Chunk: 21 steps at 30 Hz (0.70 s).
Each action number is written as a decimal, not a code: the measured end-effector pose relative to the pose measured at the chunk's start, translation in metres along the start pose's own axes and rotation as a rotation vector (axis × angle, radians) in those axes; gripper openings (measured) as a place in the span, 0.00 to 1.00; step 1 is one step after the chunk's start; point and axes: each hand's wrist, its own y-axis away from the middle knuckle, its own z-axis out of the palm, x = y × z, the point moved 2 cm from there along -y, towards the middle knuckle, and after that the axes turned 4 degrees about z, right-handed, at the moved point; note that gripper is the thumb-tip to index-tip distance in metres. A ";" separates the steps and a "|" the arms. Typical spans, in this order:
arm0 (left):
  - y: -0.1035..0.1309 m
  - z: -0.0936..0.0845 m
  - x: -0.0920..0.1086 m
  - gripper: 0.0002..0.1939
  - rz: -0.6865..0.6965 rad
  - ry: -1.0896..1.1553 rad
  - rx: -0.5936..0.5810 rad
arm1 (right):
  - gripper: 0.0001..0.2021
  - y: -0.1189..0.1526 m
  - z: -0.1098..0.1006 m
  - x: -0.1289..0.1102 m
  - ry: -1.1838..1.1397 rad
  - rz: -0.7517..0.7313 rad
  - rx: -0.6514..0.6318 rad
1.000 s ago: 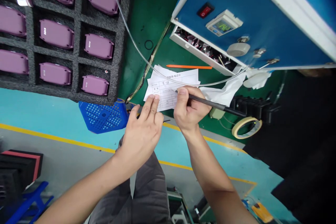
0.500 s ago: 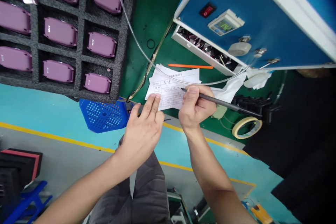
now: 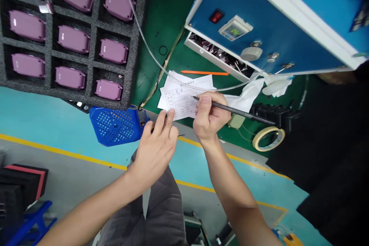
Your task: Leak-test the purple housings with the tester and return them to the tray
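Note:
My right hand (image 3: 211, 117) is closed around a dark pen (image 3: 245, 112), its tip on a printed form (image 3: 184, 103) with handwriting in its rows. Under the form lie other white slips, fanned out. Fingers stretched out, my left hand (image 3: 158, 142) rests its fingertips on the form's lower left edge. Just above the papers lies an orange stick (image 3: 204, 73). A clear tube (image 3: 150, 50) arches across the top of the slips. To the right of the form is a crumpled white tissue (image 3: 243, 98).
A black foam tray (image 3: 95, 57) holds several purple watch-like cases at upper left. The blue machine (image 3: 276, 27) with a lit display stands at upper right, over a white drawer (image 3: 211, 54) of small parts. A tape roll (image 3: 268, 138) and a blue stool (image 3: 115, 126) are near the table edge.
The view has shifted slightly, so tray and machine sit differently in it. More handwriting shows in the form's row by the pen tip. Both hands keep their hold and contact.

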 end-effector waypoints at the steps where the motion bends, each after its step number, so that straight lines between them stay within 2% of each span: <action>1: -0.001 0.001 -0.001 0.07 -0.005 0.000 -0.003 | 0.11 0.001 -0.002 -0.002 -0.002 -0.005 -0.015; 7: -0.002 0.001 -0.002 0.08 -0.012 0.011 -0.020 | 0.07 0.003 -0.017 -0.017 0.011 -0.117 -0.053; 10: -0.003 0.000 -0.001 0.09 -0.015 0.001 -0.017 | 0.07 0.003 -0.014 -0.023 0.034 -0.149 -0.097; 14: -0.006 -0.001 0.000 0.09 -0.018 -0.020 -0.020 | 0.06 0.004 -0.004 -0.022 0.050 -0.166 -0.234; 16: -0.007 0.000 0.000 0.07 -0.016 -0.024 -0.039 | 0.07 0.003 -0.004 -0.014 0.076 -0.117 -0.205; 19: -0.006 0.000 0.000 0.07 -0.015 -0.030 -0.053 | 0.09 0.001 -0.012 0.000 0.087 -0.002 -0.046; 21: -0.006 -0.001 -0.001 0.07 -0.024 -0.019 -0.039 | 0.09 -0.001 -0.016 0.004 0.072 0.028 0.008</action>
